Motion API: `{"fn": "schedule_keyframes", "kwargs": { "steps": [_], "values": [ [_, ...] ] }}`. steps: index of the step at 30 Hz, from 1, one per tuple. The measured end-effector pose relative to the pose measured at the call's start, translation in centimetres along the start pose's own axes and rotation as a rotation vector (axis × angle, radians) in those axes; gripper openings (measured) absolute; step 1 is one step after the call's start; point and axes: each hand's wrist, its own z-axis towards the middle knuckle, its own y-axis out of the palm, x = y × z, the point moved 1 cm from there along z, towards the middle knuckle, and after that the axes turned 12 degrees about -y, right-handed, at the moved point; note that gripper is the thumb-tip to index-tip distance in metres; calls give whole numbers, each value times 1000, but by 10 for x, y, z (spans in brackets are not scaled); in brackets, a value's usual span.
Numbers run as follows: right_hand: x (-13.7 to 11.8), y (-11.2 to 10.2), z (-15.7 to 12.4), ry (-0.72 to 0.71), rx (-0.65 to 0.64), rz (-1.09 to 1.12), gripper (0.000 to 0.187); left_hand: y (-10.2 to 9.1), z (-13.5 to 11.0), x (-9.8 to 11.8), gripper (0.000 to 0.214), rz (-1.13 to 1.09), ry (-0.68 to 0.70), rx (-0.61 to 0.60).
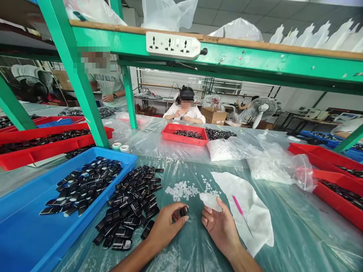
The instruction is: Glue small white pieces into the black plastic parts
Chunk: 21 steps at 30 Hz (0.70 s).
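My left hand (167, 224) is closed, pinching a small black plastic part (184, 210) between thumb and fingers. In my right hand (221, 226) is a whitish translucent piece (211, 201), gripped by thumb and fingers; its exact kind is unclear. The two hands are apart, over the plastic-covered green table (195, 249). Left of my left hand lies a heap of similar black parts (133, 200). Small white pieces (181, 190) are scattered just beyond my hands. Beside my right hand, a pink-handled pointed tool (238, 206) rests on a white cloth (261, 223).
A blue tray (19, 234) of black parts stands at left. Red trays (167, 136) sit ahead and at both sides. Bags of white pieces (221, 151) lie farther back. A green shelf frame (227, 56) crosses overhead, with a post at left. People are across the table.
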Motion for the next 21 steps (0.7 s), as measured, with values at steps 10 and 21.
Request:
{"fn": "schedule_keyframes", "kwargs": {
  "steps": [10, 21],
  "values": [
    [8, 1, 4, 8, 43, -14, 32, -2, 5, -9, 26, 14, 52, 58],
    [9, -8, 5, 59, 68, -24, 37, -3, -7, 2, 25, -14, 46, 129]
  ]
}}
